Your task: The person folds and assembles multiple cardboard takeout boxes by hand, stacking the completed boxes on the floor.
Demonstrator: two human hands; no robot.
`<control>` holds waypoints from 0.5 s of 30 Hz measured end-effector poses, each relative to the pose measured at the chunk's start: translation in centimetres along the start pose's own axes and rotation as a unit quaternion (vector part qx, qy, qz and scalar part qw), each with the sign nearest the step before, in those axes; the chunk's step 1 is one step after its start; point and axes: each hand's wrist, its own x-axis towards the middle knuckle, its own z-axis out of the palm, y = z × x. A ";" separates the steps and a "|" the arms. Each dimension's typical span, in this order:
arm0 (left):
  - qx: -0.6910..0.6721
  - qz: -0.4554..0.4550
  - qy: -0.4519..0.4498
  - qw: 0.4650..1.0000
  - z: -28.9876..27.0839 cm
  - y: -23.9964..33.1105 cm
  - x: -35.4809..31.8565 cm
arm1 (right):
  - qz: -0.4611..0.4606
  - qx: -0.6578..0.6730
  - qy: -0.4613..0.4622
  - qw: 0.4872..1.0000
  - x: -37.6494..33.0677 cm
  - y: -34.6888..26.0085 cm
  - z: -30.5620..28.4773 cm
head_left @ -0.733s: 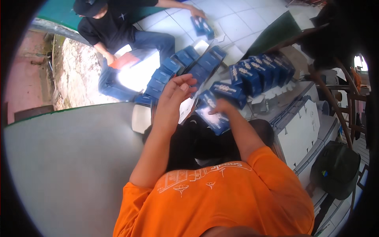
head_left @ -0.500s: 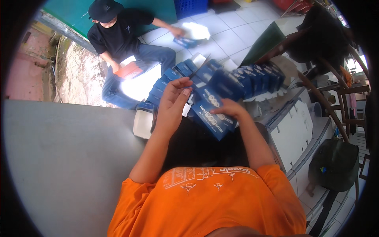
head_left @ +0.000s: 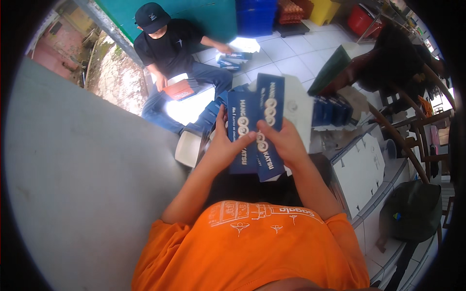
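Observation:
Upright in front of me is a blue cardboard box (head_left: 238, 109), partly folded, with white printing on its panels. My left hand (head_left: 221, 149) grips its left side, the thumb lying across the front. On the right, my right hand (head_left: 290, 145) pinches a narrower blue panel (head_left: 270, 94) that overlaps the first. A white inner flap (head_left: 300, 104) sticks out behind that panel. Whether the two panels belong to one box or two, I cannot tell. Just beyond my left hand are more blue boxes (head_left: 209, 112), partly covered by the held cardboard.
Ahead to the left a co-worker (head_left: 167, 48) sits with a red-orange piece (head_left: 179, 90) in one hand and the other by blue boxes (head_left: 229, 64). More blue boxes (head_left: 332, 111) stand at right. A white container (head_left: 187, 149), grey surface (head_left: 97, 169), white sheet (head_left: 361, 167) and dark bag (head_left: 411, 208) lie around.
The blue cardboard has swung from tilted to upright and risen. My left hand, earlier raised beside it, now holds its left side. The co-worker's outstretched hand stays by the blue boxes.

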 end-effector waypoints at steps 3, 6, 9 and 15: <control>-0.141 -0.117 -0.051 0.982 -1.2 -0.3 -0.9 | 0.043 -0.001 -0.051 0.998 -1.0 1.8 0.0; -0.105 -0.063 0.021 0.992 -0.8 -1.6 -2.2 | 0.065 -0.044 -0.072 0.994 -2.6 1.8 -0.2; -0.069 0.024 0.051 0.996 -0.2 -1.4 -2.5 | 0.002 0.008 -0.013 1.000 -3.1 2.9 -0.4; 0.214 0.116 0.000 0.970 -0.8 0.5 -2.4 | -0.056 0.044 0.006 0.997 -0.8 2.4 -0.5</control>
